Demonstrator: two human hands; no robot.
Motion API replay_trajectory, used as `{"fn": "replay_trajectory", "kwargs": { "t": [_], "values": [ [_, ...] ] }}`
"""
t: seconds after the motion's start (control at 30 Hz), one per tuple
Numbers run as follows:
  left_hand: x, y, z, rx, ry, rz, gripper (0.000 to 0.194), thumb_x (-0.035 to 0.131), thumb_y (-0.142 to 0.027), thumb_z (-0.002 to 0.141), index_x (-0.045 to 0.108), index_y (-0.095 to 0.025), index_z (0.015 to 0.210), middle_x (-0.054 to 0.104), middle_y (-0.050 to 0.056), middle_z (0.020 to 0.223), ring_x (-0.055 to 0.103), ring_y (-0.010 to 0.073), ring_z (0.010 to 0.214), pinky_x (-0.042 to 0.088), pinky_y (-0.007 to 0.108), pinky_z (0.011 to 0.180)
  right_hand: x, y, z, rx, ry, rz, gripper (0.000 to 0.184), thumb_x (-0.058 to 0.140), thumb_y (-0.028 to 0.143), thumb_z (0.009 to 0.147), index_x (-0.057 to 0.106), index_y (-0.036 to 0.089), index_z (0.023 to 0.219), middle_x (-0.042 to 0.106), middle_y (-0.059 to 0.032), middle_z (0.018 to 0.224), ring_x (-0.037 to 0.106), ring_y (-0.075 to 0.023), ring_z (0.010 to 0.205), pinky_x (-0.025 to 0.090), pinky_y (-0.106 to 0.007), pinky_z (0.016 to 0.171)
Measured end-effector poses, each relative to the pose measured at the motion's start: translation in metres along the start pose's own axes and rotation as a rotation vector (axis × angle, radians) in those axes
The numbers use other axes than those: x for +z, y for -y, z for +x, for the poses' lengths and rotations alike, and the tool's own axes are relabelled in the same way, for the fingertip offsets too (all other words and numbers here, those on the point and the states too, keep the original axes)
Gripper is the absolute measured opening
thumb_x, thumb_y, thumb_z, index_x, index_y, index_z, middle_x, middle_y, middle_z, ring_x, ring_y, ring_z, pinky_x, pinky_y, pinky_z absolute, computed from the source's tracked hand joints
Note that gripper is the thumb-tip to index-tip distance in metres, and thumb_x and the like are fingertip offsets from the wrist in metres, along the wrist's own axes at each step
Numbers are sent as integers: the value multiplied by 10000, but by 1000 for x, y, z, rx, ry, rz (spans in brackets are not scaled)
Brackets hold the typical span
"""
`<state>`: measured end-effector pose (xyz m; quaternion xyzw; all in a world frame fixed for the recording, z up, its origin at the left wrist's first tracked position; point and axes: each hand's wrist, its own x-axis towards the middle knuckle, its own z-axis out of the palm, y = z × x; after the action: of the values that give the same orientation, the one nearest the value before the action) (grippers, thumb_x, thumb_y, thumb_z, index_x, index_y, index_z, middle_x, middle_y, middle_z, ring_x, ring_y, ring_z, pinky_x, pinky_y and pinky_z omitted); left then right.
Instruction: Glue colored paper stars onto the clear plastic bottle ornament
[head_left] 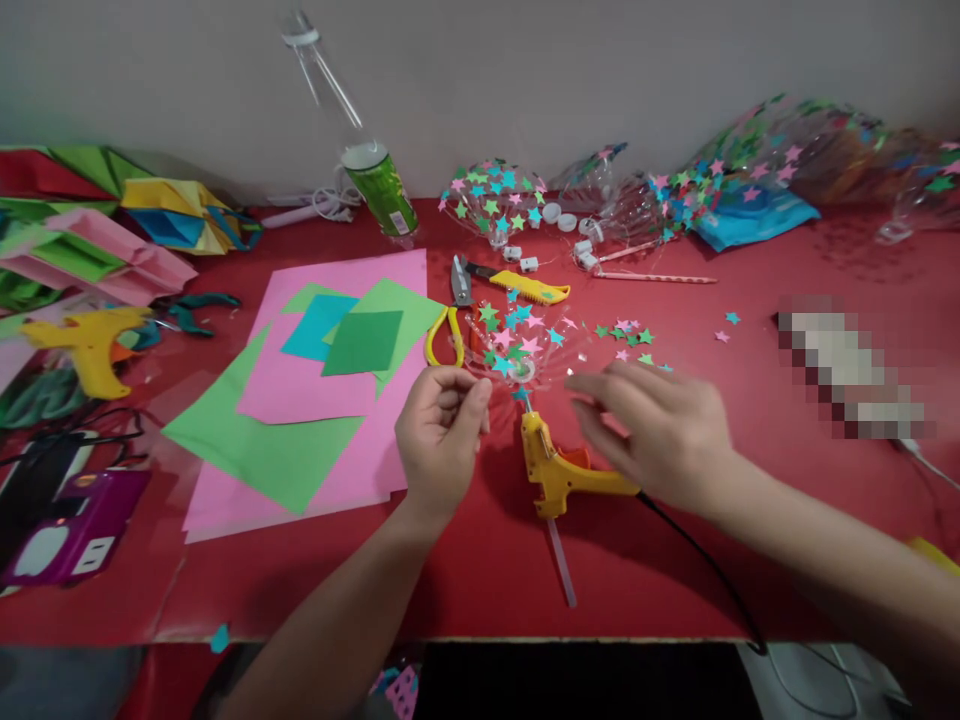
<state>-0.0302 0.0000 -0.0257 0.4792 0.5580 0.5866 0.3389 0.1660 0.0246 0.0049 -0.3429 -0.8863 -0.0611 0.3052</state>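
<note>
My left hand point(444, 432) is curled, with the thumb pressed against the fingers. Whatever it may pinch is hidden. My right hand point(660, 425) hovers above the handle of a yellow glue gun point(553, 485), its fingers bent and apart with nothing visible between them. The gun lies on the red table, nozzle pointing away, a clear glue stick point(562, 565) protruding from its back. Just beyond the nozzle sits a clear plastic piece with splayed strips point(523, 370), covered in pink, green and blue paper stars point(529, 345). More loose stars point(622, 333) lie to its right.
Coloured paper sheets point(300, 455) lie at left, near yellow-handled pliers point(448, 340) and a yellow cutter point(529, 287). Behind stand a cut bottle with green label point(381, 190) and star-covered plastic pieces point(495, 195). A second glue gun point(94, 340) lies far left. A black cord point(712, 570) crosses the table's front edge.
</note>
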Motion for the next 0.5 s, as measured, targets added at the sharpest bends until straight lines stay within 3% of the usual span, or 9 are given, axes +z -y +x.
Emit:
{"fn": "replay_trajectory", "kwargs": {
  "t": [0.07, 0.13, 0.3, 0.4, 0.5],
  "values": [
    [1, -1, 0, -28, 20, -36, 156, 638, -279, 851, 521, -192, 797, 526, -80, 497, 435, 46, 368, 328, 145, 352, 9, 8, 0, -159, -4, -86, 168, 524, 189, 913, 618, 162, 1049, 669, -37, 861, 549, -145, 731, 386, -276, 602],
    [2, 0, 0, -48, 37, -68, 173, 652, -294, 843, 520, -193, 794, 522, -81, 489, 431, 48, 369, 322, 145, 349, 19, 13, 2, -212, -50, -184, 193, 542, 210, 907, 618, 154, 1076, 665, -55, 937, 510, -168, 774, 380, -304, 654],
    [3, 3, -1, -31, 68, -113, 157, 653, -289, 848, 542, -195, 792, 523, -75, 528, 458, 48, 417, 355, 148, 393, 34, 11, 8, -207, -79, -282, 169, 573, 228, 892, 635, 157, 1033, 648, -47, 925, 464, -183, 821, 357, -348, 803],
    [2, 4, -1, -20, 72, -132, 146, 647, -282, 856, 542, -194, 802, 526, -70, 561, 475, 45, 441, 374, 146, 415, 37, 8, 8, -202, -98, -293, 238, 586, 228, 883, 607, 157, 1109, 645, -47, 939, 465, -187, 840, 353, -347, 811],
    [1, 6, 0, -10, 74, -142, 156, 647, -285, 857, 535, -194, 797, 522, -70, 555, 476, 48, 441, 378, 149, 417, 39, 7, 8, -217, -124, -297, 204, 607, 224, 866, 613, 173, 1064, 656, -36, 934, 468, -186, 829, 357, -348, 803]
  ]
}}
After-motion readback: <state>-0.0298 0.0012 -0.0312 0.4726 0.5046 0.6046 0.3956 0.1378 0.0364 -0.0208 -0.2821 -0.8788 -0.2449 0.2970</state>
